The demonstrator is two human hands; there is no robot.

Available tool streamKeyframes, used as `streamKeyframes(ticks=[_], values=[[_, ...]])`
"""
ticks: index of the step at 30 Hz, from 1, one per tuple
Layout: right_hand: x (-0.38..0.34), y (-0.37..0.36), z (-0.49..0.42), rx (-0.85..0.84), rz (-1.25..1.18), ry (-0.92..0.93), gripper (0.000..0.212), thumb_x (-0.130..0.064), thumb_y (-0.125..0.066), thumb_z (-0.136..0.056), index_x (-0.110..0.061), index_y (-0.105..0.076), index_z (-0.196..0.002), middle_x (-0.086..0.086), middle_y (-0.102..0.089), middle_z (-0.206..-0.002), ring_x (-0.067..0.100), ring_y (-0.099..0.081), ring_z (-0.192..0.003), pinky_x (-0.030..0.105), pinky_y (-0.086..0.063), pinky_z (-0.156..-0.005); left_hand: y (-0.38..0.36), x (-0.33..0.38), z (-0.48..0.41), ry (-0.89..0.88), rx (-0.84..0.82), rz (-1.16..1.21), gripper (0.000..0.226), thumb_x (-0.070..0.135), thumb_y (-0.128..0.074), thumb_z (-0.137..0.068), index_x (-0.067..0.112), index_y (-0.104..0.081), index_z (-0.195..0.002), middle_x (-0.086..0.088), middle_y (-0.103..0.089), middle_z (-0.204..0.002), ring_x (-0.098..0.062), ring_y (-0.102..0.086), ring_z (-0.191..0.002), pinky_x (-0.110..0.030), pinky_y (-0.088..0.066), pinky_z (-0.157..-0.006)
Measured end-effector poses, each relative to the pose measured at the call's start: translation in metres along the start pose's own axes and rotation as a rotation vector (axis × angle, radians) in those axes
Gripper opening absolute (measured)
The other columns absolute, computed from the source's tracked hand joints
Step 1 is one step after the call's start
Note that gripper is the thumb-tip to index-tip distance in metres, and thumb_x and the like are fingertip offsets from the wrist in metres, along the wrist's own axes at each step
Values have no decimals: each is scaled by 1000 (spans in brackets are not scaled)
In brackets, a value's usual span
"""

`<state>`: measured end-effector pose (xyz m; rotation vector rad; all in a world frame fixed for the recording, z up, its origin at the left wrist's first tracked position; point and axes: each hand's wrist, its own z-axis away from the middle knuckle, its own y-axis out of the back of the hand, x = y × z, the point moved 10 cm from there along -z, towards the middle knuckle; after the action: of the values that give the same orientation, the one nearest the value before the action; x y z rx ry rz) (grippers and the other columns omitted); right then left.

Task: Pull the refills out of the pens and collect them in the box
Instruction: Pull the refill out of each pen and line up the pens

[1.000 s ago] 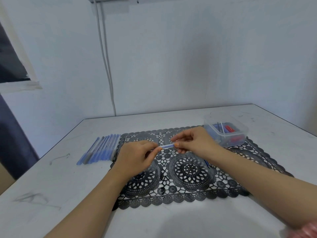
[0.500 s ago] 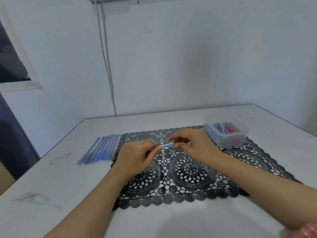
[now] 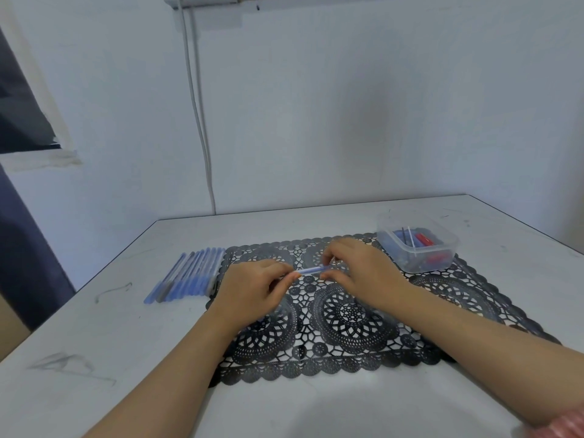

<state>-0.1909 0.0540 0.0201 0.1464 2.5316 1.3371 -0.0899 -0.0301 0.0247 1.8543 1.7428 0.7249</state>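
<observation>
- The table [image 3: 94, 358] lies under the mat and reaches past it on every side.
- The mat [image 3: 347, 327], black lace, is the landmark here.
- The left hand [image 3: 252, 289], over the mat's left half, pinches the pen's left end between thumb and fingertips.
- The right hand [image 3: 363, 270], over the mat's middle, pinches the pen's right end, fingers curled on top and thumb beneath.
- The spare pens [image 3: 189, 276] lie side by side at the mat's left edge, probably waiting their turn.
- The box [image 3: 448, 245], clear and lidless, sits on the mat's far right corner. It holds red pieces [image 3: 423, 239], blue bits and a few thin refills [image 3: 407, 237] leaning on the wall.
- The pen [image 3: 311, 270], blue, hangs level above the mat's middle between both hands.
  - Step, as I judge it: drawing this pen's refill. Whether it has started out, I cannot tell.
  - Next move: steady the barrel, pull straight along it, then carry the refill to the box.
</observation>
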Motion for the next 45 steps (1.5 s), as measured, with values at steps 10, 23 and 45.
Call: streamKeyframes(ticks=[10,23,45], values=[[-9,-13,0,-95,134,133,33,-37,-39,-97,-15,-62,-107,-1,-62,-101,14,-55,-91,32,-49,-79,-3,0,0,-21,-23,-8,33,44,-47,-89,24,-73,-88,13,-65,-63,0,-52,-47,-20,-45,-42],[-14,8,1,147,149,198,29,-40,-47,-86,-19,-63,-77,-7,-61,-68,7,-53,-56,18,-38,-45,-1,0,0,-12,-8,10,34,43,-46,-90,23,-73,-88,13,-66,-65,-1,-53,-48,-21,-47,-43],[-18,10,2,127,94,243,22,-37,-56,-84,-17,-64,-79,-6,-63,-70,4,-51,-59,21,-47,-45,-3,1,-1,-19,-21,24,34,44,-46,-90,23,-73,-91,14,-65,-64,1,-50,-47,-22,-46,-42]])
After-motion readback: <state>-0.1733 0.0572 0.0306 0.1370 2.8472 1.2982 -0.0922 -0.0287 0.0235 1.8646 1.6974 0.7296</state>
